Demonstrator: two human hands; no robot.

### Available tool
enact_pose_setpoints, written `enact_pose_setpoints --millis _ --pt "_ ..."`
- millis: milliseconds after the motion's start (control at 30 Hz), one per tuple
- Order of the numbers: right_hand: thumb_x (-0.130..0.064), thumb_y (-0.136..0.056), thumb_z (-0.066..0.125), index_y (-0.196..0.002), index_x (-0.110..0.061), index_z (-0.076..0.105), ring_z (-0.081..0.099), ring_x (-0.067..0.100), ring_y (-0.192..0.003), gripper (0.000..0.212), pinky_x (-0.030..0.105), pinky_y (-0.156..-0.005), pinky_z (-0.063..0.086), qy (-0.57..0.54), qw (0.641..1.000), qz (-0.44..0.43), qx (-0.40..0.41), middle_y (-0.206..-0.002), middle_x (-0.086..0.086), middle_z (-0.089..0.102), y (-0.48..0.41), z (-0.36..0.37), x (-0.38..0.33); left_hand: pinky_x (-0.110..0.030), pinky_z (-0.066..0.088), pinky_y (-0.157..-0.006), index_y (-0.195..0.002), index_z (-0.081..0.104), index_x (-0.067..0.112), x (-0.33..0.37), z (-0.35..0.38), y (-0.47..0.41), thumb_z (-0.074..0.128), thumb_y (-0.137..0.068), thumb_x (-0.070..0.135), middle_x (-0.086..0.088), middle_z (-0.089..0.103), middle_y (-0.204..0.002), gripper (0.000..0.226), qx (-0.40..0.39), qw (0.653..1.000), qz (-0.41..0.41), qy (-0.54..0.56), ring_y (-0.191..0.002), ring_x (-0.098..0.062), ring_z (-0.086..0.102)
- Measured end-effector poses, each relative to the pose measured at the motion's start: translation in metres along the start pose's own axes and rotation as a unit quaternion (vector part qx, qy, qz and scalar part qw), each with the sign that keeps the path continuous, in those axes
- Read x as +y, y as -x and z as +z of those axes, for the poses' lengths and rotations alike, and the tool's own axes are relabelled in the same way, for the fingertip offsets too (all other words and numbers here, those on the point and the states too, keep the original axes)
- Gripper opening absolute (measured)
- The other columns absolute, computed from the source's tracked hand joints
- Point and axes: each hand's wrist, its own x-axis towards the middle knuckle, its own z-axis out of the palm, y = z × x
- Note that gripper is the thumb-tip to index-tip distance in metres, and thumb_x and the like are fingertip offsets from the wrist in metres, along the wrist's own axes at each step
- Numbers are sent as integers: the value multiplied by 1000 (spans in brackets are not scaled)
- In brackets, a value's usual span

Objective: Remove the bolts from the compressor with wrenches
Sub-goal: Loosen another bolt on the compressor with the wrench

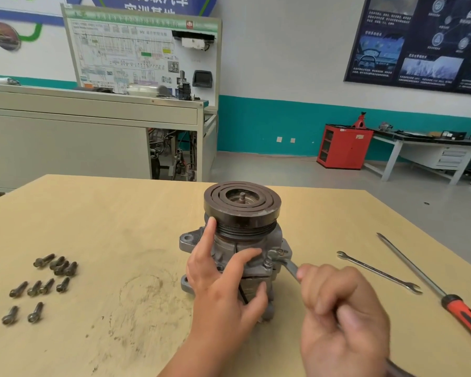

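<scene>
A grey metal compressor [242, 240] with a dark grooved pulley on top stands upright in the middle of the wooden table [120, 213]. My left hand [223, 278] wraps its body, fingers curled round the housing, forefinger up against the pulley. My right hand [340, 314] grips the handle of a steel wrench [288, 263], whose head sits on a bolt [268, 262] at the compressor's right side. Several loose dark bolts [44, 284] lie in a group on the table at the left.
A second open-ended wrench [378, 272] lies on the table to the right, with a red-handled screwdriver [433, 287] beyond it near the right edge. A grey workbench, a red cabinet [343, 146] and a display board stand in the room behind.
</scene>
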Motion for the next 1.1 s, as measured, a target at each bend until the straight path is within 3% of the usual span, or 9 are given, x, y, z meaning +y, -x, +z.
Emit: enact_pose_setpoints --millis 200,367,467,567,667,767,833,967,1100 --pt "-26 -70 42 -57 -30 43 35 14 -50 14 33 -54 31 208 973 -20 -101 -51 -10 35 12 7 -6 -45 27 -104 -134 31 36 1 0 -5 65 -66 40 3 18 -150 77 50 998 -17 38 -139 -1 14" --pt "-10 -71 49 -55 -23 43 35 8 -50 22 24 -52 39 265 944 -84 -178 -54 -10 33 -1 -9 -1 -44 15 -111 -147 16 24 -4 -3 -8 62 -60 58 3 10 -149 104 46 994 -97 20 -139 1 3" --pt "-20 -74 56 -55 -20 38 28 12 -45 26 19 -57 39 -49 982 99 -150 -50 -8 29 -40 -40 5 -47 12 -115 -145 17 20 -7 -5 -9 68 -54 60 0 6 -151 112 16 990 -136 14 -140 -4 2" --pt "-23 -68 45 -52 -24 29 11 11 -39 22 23 -47 38 -225 912 343 -20 -44 -9 15 -81 -61 34 -52 12 -117 -144 30 21 -9 -6 -9 73 -49 56 10 1 -150 110 -7 986 -165 9 -143 -11 -2" --pt "-26 -70 35 -54 -25 27 -4 7 -39 17 22 -44 29 -298 861 411 28 -43 -11 2 -92 -58 64 -44 15 -117 -137 32 36 -12 -6 -7 80 -46 56 19 -6 -148 104 -10 985 -170 38 -143 -9 -5" --pt "-18 -74 34 -58 -18 36 12 13 -39 16 28 -55 34 -310 880 353 66 -44 -6 16 -93 -65 56 -13 16 -108 -128 30 51 -15 -6 -5 89 -41 52 25 -12 -148 105 -3 978 -176 114 -140 3 0" --pt "-12 -72 37 -58 -12 41 21 18 -42 15 31 -60 40 -380 889 247 61 -47 0 25 -85 -70 39 -5 19 -100 -128 30 53 -15 -6 -5 80 -37 61 30 -12 -146 104 -3 973 -186 139 -136 12 6" --pt "-37 -60 57 -53 -23 42 19 11 -39 21 17 -60 42 -108 985 95 97 -40 -12 25 -52 -48 0 0 23 -96 -125 36 51 -18 -5 -4 77 -36 64 31 -8 -145 100 -2 969 -190 157 -135 7 19" --pt "-37 -71 62 -57 -30 49 26 11 -44 20 15 -64 35 -22 998 -63 -7 -48 -10 27 -20 -11 -1 5 23 -92 -125 37 51 -19 -5 -4 78 -37 65 29 -4 -146 98 2 967 -189 172 -133 9 20"
